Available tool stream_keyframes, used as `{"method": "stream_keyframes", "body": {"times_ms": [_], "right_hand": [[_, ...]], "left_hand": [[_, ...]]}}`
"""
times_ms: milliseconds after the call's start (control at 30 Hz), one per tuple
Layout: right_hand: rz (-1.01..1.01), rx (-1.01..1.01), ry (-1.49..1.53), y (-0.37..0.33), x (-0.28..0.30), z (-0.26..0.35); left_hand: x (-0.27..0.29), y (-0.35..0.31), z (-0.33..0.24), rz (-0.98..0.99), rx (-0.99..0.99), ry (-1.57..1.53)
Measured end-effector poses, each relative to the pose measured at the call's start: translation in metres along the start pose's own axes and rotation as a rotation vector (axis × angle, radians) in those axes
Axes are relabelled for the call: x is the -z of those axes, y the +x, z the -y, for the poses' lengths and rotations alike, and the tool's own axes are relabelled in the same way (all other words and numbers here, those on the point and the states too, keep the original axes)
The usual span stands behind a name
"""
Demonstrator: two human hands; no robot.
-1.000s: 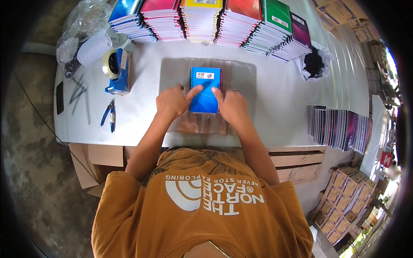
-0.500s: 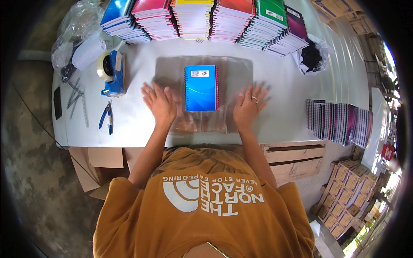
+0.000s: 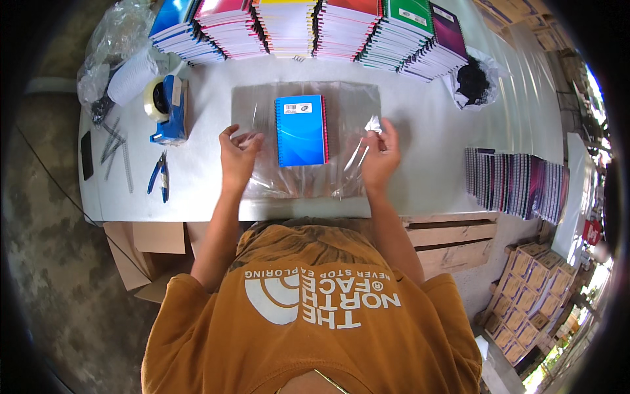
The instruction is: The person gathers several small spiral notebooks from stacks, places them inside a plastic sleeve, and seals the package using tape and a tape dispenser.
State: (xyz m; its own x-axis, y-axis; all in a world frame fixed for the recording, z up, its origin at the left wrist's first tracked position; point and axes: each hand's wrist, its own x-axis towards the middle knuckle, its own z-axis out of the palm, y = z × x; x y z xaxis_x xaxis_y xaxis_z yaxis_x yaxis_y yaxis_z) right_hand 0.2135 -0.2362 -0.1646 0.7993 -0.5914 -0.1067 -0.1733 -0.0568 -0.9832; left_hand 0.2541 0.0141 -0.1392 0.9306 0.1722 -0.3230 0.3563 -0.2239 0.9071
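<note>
A blue spiral notebook (image 3: pixel 301 134) with a small white label lies on a clear plastic sheet (image 3: pixel 259 98). Red coils show along its right side, seemingly from another notebook beneath it. At the left side of the sheet, my left hand (image 3: pixel 239 155) has its fingers curled and closed on the plastic. My right hand (image 3: pixel 381 157) pinches the sheet's right side, where a bright, crumpled bit of plastic stands up by the fingertips. Both hands are apart from the notebook.
Tall stacks of coloured notebooks (image 3: pixel 285 29) line the far edge. On the left are a blue tape dispenser (image 3: pixel 172 111), blue-handled pliers (image 3: pixel 159 177), loose wire coils (image 3: pixel 126 164) and a black phone (image 3: pixel 86 155). A row of notebooks (image 3: pixel 515 182) stands at right, near a bag of black material (image 3: pixel 472 82).
Both hands have gone from spread fingers to closed on the sheet's sides. The plastic on the right is now lifted and creased. The whole view has shifted slightly.
</note>
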Motion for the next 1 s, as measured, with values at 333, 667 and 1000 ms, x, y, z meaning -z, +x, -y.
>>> {"method": "stream_keyframes", "body": {"times_ms": [333,667,1000], "right_hand": [[0.679,0.077,-0.291,0.032,0.014,0.052],[0.566,0.297,0.205,-0.022,-0.052,-0.005],[0.825,0.724,-0.594,0.001,-0.057,0.030]], "left_hand": [[0.009,0.007,-0.026,0.394,-0.484,0.291],[-0.051,-0.017,-0.025,0.533,-0.699,0.848],[-0.033,0.004,-0.030,0.861,-0.176,0.063]]}}
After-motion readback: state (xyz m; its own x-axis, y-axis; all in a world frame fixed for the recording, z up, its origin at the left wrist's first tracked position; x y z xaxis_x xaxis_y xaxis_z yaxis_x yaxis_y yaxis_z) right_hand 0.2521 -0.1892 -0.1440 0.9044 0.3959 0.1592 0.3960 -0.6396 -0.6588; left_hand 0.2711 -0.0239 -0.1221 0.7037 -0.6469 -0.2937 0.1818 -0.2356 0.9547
